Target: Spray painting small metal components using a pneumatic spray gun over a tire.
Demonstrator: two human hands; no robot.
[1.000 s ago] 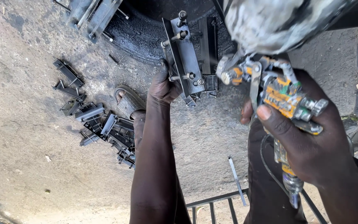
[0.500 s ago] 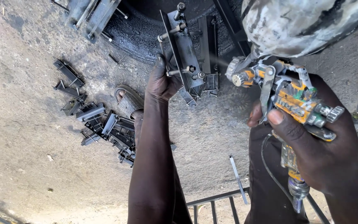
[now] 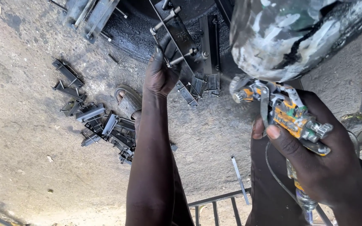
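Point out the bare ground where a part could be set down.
Bare concrete lies left of the left hand, below the pile of black brackets. Another patch sits between both forearms. Crowded: the blackened spot under the held bracket.

bare concrete floor (image 3: 26, 167) lay open at lower left, whereas a heap of black metal parts (image 3: 105, 125) blocked the ground left of the left hand (image 3: 160, 75), a loose rod (image 3: 239, 180) lay between the arms, and a railing (image 3: 218, 205) closed the bottom edge.
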